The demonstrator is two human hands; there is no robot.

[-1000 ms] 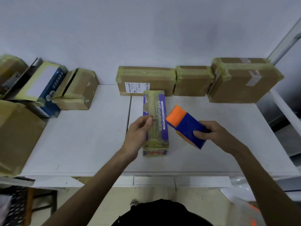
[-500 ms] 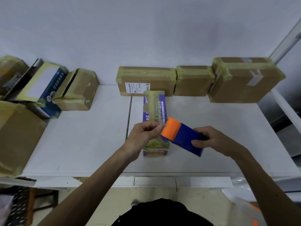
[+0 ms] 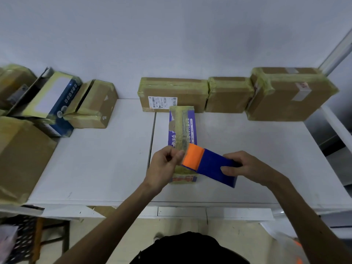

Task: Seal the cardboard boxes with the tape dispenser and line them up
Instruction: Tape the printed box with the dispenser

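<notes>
The long purple box (image 3: 182, 126) lies in the middle of the white table (image 3: 95, 168), its length running from 12 to 6 o'clock, so that a strip can be drawn straight along the top seam towards the person; yellowish tape already covers much of that top. The right hand (image 3: 245, 168) is wrapped round the blue body of the tape dispenser (image 3: 209, 164), thumb on the near face and fingers over the far side. It holds the tool above the near end of the box, with the orange front pointing to 10 o'clock. The left hand (image 3: 163, 164), at 9 o'clock of the dispenser, has thumb and fingertips pinched together right at that orange edge. I judge this is to free or steady the loose tape, which is too thin to make out. Along the wall from 12 to 2 o'clock three wrapped boxes stand touching side by side: a long labelled box (image 3: 173, 90), a small box (image 3: 228, 94) and a big box (image 3: 289, 94). They look like the finished row, and the purple one probably joins it next. At 9 to 10 o'clock a blue carton (image 3: 57, 100), a brown box (image 3: 95, 105) and a large box (image 3: 21, 153) sit crowded together, apparently waiting for tape
</notes>
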